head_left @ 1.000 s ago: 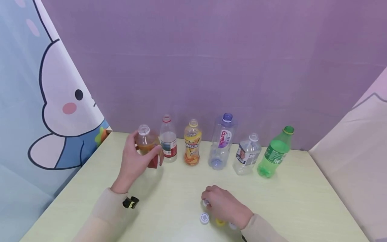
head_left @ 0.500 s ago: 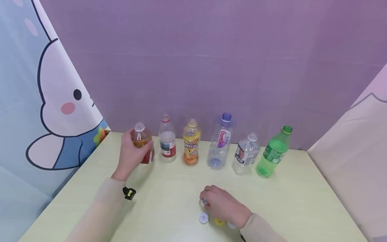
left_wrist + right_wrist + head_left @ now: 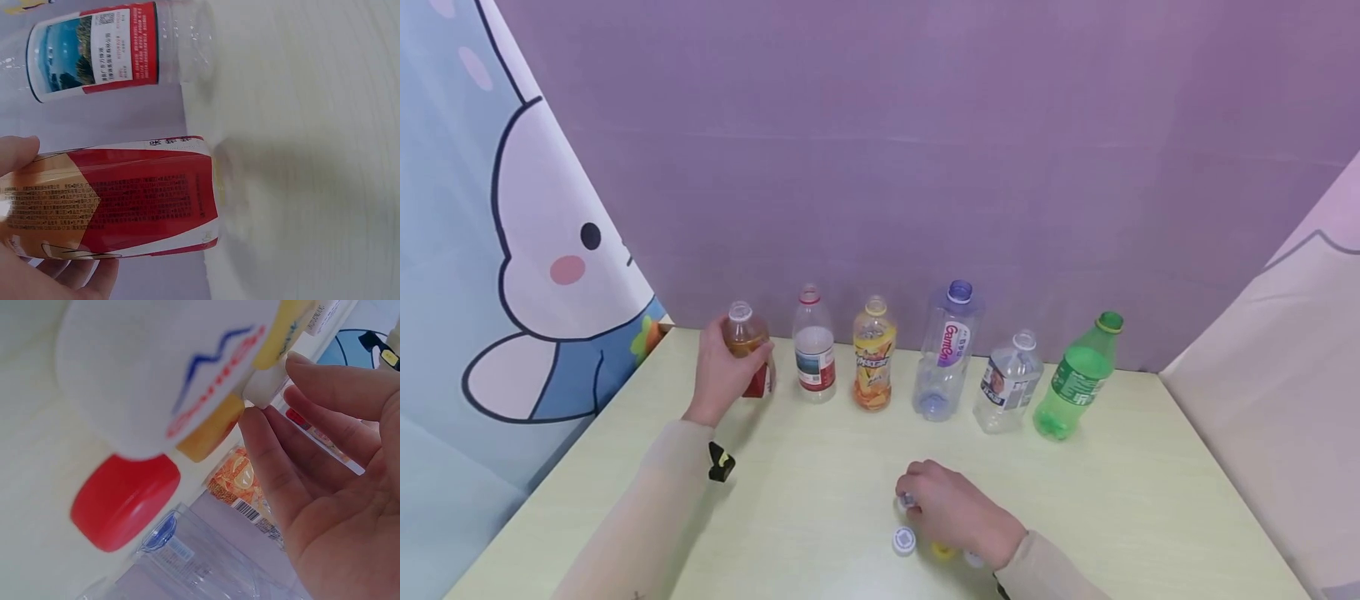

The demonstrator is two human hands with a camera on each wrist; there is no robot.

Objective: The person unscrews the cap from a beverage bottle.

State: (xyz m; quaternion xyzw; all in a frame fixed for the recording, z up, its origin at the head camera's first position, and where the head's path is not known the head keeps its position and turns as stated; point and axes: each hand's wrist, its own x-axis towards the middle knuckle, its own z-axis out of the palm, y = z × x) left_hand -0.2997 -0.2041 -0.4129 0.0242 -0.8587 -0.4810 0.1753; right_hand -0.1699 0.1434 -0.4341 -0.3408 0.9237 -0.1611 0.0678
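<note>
At the left end of a row of bottles, my left hand (image 3: pixel 721 375) grips an uncapped clear bottle (image 3: pixel 144 200) with a red, orange and white label. Thumb and fingers lie on opposite sides of it. I cannot tell whether its base touches the table. Low over the table's middle, my right hand (image 3: pixel 955 508) pinches a small white bottle cap (image 3: pixel 265 384) between thumb and fingertips. Near that hand lie a white cap (image 3: pixel 904 541), a yellow cap (image 3: pixel 943 551) and another white cap (image 3: pixel 973 559). A red cap (image 3: pixel 125 500) shows in the right wrist view, hidden from the head view.
Rightward from the held bottle stand a clear bottle with a red neck ring (image 3: pixel 816 358), an orange-labelled bottle (image 3: pixel 874 362), a tall bluish bottle (image 3: pixel 942 367), a short clear bottle (image 3: pixel 1009 383) and a green bottle (image 3: pixel 1078 375), all uncapped. A purple curtain (image 3: pixel 880 167) hangs behind.
My left hand has moved the red-labelled bottle left and back, away from the bottle with the red neck ring. My right hand stays nearly still with the white cap.
</note>
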